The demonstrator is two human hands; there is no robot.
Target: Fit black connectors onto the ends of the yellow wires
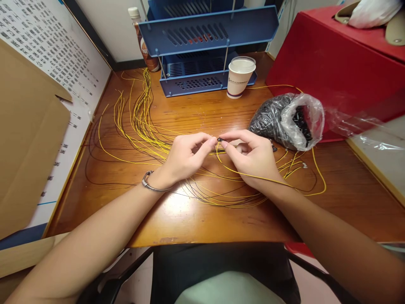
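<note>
Both the bare left hand (pixel 186 157) and bare right hand (pixel 257 159) pinch a small black piece (pixel 219 139) above the brown wooden table (pixel 164 232), seemingly to steady it beside a slim yellow wire (pixel 228 168), near a crumpled clear plastic bag (pixel 287 120).

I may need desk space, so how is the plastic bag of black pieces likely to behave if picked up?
The plastic bag will probably sag and change shape, since its film looks thin and crumpled. The black pieces might spill if it tilts, because its mouth gapes open. It may not feel airy, as dark contents seem to bulge its side.
</note>
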